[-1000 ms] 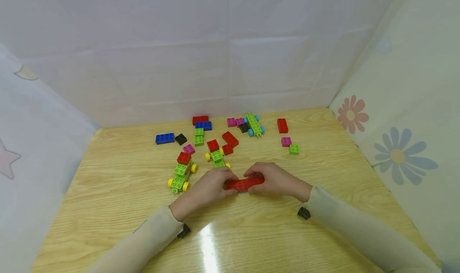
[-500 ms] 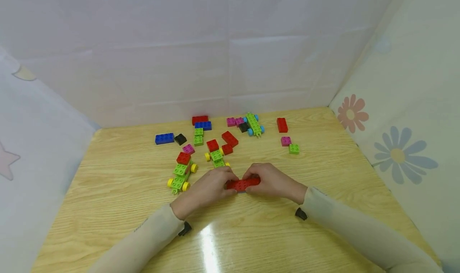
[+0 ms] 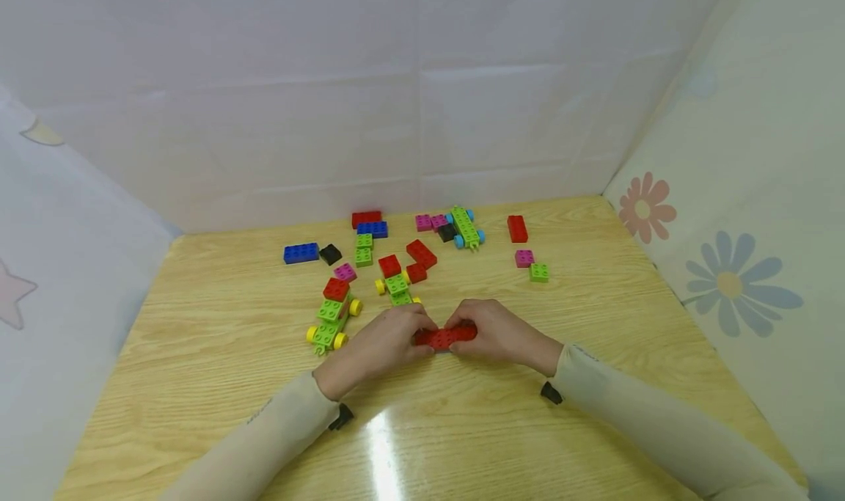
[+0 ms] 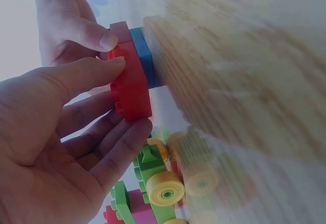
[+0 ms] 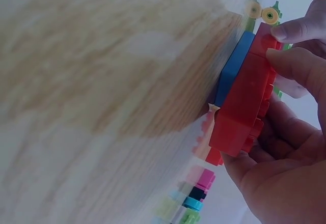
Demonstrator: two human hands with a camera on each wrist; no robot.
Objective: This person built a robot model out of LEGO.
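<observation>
My left hand (image 3: 383, 345) grips the left end of a red toy building brick (image 4: 133, 84), thumb on the near side. At the other end, my right hand (image 3: 503, 332) grips a second red brick (image 5: 237, 107), thumb likewise on the near side. The two red bricks lie end to end in one row, studs up. Beneath them, a blue brick (image 4: 143, 56) spans their joint, close over the wooden table (image 3: 462, 428); the right wrist view also shows this blue brick (image 5: 236, 67). Fingers hide both outer ends from the head camera.
Left of the hands stands a green yellow-wheeled car (image 3: 326, 334) topped with bricks; another wheeled car (image 3: 397, 284) sits just beyond. A green chassis with blue wheels (image 3: 465, 227), a blue brick (image 3: 301, 253), a red brick (image 3: 518, 229) and several small bricks lie farther back.
The right hand and its red brick have shifted slightly left, towards the left hand, and the red row looks shorter. The left hand has hardly moved.
</observation>
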